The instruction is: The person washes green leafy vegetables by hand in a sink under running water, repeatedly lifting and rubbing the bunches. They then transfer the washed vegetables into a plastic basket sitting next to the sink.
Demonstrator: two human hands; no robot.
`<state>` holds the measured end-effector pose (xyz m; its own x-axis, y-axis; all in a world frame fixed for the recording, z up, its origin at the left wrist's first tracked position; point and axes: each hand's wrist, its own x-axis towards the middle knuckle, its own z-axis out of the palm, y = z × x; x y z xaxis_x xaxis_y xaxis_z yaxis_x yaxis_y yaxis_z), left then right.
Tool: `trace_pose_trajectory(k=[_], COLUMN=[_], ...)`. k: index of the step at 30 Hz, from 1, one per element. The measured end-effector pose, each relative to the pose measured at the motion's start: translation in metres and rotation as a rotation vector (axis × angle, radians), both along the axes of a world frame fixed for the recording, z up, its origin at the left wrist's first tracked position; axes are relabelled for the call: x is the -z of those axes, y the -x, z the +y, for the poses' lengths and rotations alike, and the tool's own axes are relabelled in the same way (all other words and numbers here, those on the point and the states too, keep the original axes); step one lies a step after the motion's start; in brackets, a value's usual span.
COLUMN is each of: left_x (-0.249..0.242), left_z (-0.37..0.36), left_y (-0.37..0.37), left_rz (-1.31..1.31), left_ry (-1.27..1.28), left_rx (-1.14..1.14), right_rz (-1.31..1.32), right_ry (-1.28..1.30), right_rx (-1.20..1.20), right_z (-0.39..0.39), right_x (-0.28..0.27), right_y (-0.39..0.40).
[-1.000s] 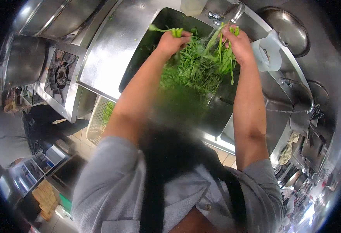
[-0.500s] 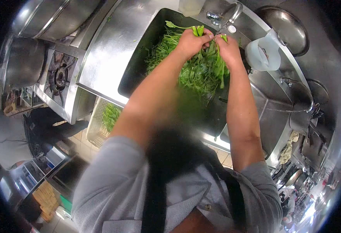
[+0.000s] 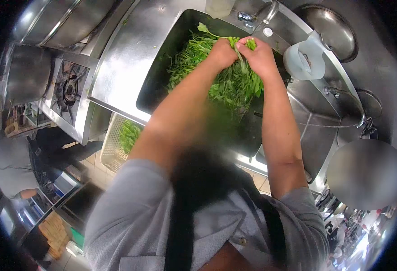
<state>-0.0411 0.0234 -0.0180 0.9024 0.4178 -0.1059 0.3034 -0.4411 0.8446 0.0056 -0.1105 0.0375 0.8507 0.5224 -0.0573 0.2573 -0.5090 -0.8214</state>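
A heap of leafy greens (image 3: pixel 234 88) lies in the dark sink basin (image 3: pixel 155 86). Above the far part of the heap, my left hand (image 3: pixel 224 53) is closed around green stems, and one long stem with a leaf sticks out to its left. Right beside it, my right hand (image 3: pixel 258 55) pinches the pale cut ends of green stems (image 3: pixel 251 44). Both hands touch or nearly touch each other. Part of the left fingers is hidden behind the stems and the other hand.
Behind the basin is a faucet (image 3: pixel 271 12). A translucent plastic pitcher (image 3: pixel 298 61) hangs at the right, near a second metal sink (image 3: pixel 318 122). At left are a gas burner (image 3: pixel 70 90), a basket of greens (image 3: pixel 112 147) and a person in grey (image 3: pixel 13 158).
My hands have come closer together, with the right hand moving left towards the left hand. A blurred round patch now covers the right side of the view.
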Motion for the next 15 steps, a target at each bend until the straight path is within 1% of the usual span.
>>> trace_pose_trajectory(k=[1,2,3,4,5,6,7,8,10,11,12,14,15], left_x=[0.006,0.012,-0.009,-0.026,-0.032,-0.016,0.015,0.031,0.012,0.027,0.019,-0.002,0.001], left_z=[0.005,0.006,0.004,0.004,0.008,0.015,0.023,0.031,0.044,0.052,0.053,0.052,0.051], left_y=[-0.001,0.001,0.015,0.025,0.030,0.031,0.030,0.030,0.049,0.048,0.046,0.042,0.031], left_rz=[-0.041,-0.041,-0.092,-0.143,-0.137,-0.138,-0.228,-0.318,-0.057,-0.023,-0.023,-0.058,-0.144], left_ry=[0.097,0.096,0.223,0.351,0.533,0.533,0.650,0.767,0.368,0.407,0.404,0.434,0.455], left_rx=[0.099,0.096,0.110,0.126,0.175,0.175,0.136,0.099,-0.027,-0.079,-0.081,-0.030,0.029], right_rz=[-0.022,-0.043,0.018,0.019,0.136,0.254,0.250,0.247,0.165,0.140,0.141,0.138,0.141], right_ry=[-0.041,-0.082,-0.181,-0.181,-0.322,-0.462,-0.566,-0.566,-0.534,-0.494,-0.496,-0.356,-0.354], right_rx=[0.038,0.075,0.194,0.193,0.247,0.301,0.326,0.329,0.341,0.305,0.303,0.185,0.183], right_z=[0.000,0.000,0.001,-0.004,-0.013,-0.018,-0.019,-0.021,-0.029,-0.033,-0.031,-0.028,-0.026], right_x=[0.003,0.006,-0.001,0.001,0.004,0.005,-0.003,-0.010,-0.018,-0.017,-0.018,-0.021,-0.020], right_y=[-0.004,-0.007,-0.005,-0.012,-0.024,-0.031,-0.031,-0.033,-0.037,-0.042,-0.043,-0.044,-0.043])
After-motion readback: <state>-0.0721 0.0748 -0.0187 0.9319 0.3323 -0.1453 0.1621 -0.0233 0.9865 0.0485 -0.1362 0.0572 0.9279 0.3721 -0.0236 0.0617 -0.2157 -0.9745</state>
